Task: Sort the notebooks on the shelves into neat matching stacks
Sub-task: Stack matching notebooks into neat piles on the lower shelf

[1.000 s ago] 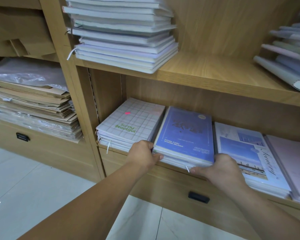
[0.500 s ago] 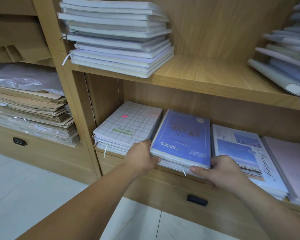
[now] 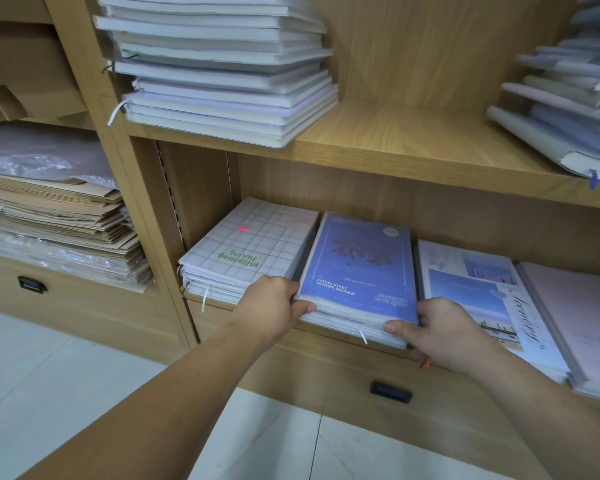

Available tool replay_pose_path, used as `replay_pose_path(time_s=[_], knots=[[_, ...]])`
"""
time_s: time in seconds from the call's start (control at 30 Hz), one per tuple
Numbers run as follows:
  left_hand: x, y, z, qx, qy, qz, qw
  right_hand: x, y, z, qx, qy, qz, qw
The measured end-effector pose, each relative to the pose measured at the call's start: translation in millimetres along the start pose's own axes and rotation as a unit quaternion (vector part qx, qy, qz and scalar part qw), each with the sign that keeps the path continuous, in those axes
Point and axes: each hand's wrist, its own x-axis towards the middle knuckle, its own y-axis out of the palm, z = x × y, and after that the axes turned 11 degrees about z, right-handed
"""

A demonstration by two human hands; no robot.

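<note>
While shelved, stack between left hand, right hand

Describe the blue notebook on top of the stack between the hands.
The blue notebook lies flat atop a stack of pale notebooks on the lower shelf, cover printed "FUTURE STARS CHASING DREAMS!", a round sticker at its far corner. The left hand grips the stack's left edge, the right hand its front right corner.
</note>
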Motion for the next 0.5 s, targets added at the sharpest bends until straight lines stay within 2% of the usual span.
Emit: replay_pose_path(time_s=[0.2,0.37,0.5], knots=[[-3.1,-4.4,-1.0,-0.007,0.011,0.001,1.0,-6.9,1.6,3.1,-0.029,0.009,-0.011,0.999],[-0.9,0.9,0.5,-0.024,0.0,-0.003,1.0,-7.1,2.7,3.6,-0.004,0.017,-0.026,1.0],[-7.0,2.3,2.9,-0.004,0.004,-0.013,1.0,-8.8,2.7,6.4,-0.046,0.034,-0.028,0.998]])
